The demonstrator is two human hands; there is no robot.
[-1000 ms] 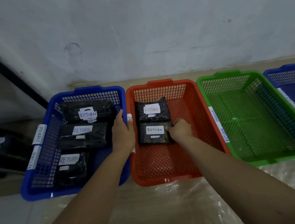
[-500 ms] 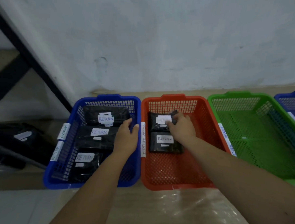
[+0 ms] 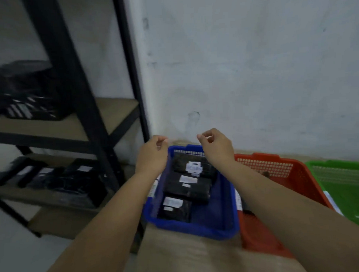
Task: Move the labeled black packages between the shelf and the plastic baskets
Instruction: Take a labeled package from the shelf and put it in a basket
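Both the left hand (image 3: 151, 155) and the right hand (image 3: 216, 147) hang above the blue basket (image 3: 199, 227) with fingers loosely curled, grasping nothing. Three labeled black packages (image 3: 187, 187) lie inside this basket, and more packages lie on the shelf (image 3: 50, 129) at the left.

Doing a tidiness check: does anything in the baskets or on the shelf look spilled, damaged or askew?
Nothing stands out. Three labeled black packages lie in a row in the blue basket; the shelf is too blurred to judge.
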